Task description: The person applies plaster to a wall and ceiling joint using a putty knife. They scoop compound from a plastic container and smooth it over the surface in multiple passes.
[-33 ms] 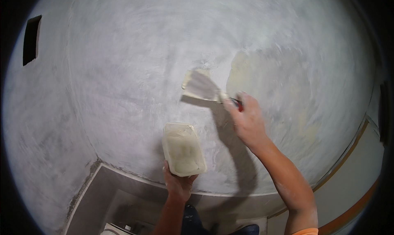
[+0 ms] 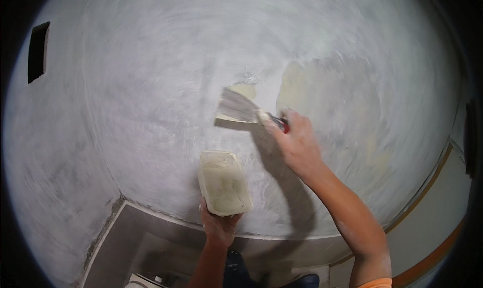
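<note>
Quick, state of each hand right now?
Left hand: closed on the lower end of the rectangular tub, holding it up.
Right hand: closed around the handle of the putty knife.

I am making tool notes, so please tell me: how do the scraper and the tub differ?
The scraper is flat-bladed, while the tub is a hollow, open container. The scraper's blade looks grey and its handle partly red; the tub is pale. The scraper is in the right hand; the tub sits lower, in the left hand. Both carry pale paste.
</note>
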Motion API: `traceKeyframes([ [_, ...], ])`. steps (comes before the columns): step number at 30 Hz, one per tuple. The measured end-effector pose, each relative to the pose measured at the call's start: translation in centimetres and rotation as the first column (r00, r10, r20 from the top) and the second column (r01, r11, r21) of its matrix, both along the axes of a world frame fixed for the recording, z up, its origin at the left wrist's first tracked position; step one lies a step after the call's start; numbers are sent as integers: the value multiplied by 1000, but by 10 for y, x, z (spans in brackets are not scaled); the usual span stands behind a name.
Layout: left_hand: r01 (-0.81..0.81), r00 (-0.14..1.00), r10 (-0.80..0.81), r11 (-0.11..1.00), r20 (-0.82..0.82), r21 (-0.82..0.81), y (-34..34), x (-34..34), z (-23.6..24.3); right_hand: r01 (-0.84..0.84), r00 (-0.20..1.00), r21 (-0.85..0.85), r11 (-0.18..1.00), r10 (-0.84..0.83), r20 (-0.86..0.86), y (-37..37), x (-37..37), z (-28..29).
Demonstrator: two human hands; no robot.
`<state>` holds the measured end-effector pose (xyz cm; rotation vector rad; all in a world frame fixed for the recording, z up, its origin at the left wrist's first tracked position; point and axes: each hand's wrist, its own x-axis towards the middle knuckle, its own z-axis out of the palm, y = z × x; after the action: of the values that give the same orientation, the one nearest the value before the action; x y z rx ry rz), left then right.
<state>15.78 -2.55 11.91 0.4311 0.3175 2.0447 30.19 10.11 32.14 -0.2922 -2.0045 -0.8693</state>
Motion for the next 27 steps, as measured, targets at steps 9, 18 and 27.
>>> traceKeyframes([
  [9,-77,997,77,997,22,-15,-8,-7,8,171,985,43,984,-172,2,25,-28,14],
  [18,-66,997,70,992,42,-108,3,-8,4,195,977,-278,940,-212,-30,29,64,-67],
  [27,-51,998,53,996,22,-75,13,-10,-16,9,999,-325,946,-22,-36,-16,22,-2],
])
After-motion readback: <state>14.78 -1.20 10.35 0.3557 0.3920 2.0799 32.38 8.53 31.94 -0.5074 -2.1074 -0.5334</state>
